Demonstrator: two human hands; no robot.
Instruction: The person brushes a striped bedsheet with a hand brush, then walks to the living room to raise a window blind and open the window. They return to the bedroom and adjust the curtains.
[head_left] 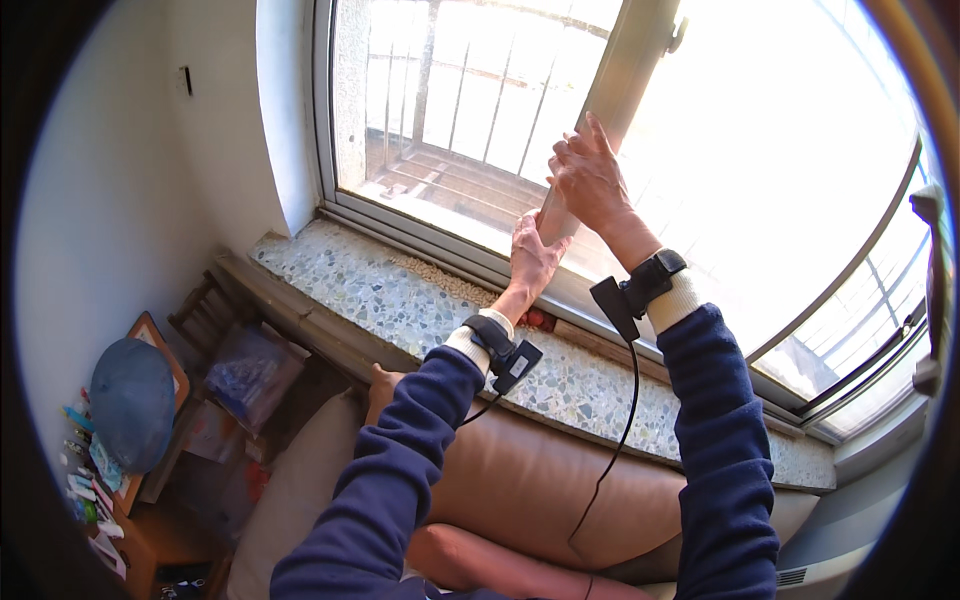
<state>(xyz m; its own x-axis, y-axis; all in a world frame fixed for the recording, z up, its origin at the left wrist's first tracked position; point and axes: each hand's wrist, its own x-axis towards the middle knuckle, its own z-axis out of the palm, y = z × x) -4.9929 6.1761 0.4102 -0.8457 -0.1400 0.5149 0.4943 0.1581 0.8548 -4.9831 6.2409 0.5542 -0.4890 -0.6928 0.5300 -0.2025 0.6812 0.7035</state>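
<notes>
Far left, low: a blue cap on a cluttered shelf, small colourful bits beside it. Next right, a clear bag tucked under the ledge. Above that, a speckled stone sill running along the window, railing visible outside through the glass. Below the sill, a tan cushion with a black cable trailing across it. Now the hands, both in navy sleeves with black wrist units. Left hand up off the sill, its grip wrapped round the bottom of the frame bar, fingers curled behind it. Just above and right, right hand on the same bar, fingers spread and pressed against its edge, grip loosely closed round it rather than clenched. Bar itself pale, tilted, rising from the sill track toward the top of the picture, between the two panes. Far right, more bright glass and the curved frame edge.
</notes>
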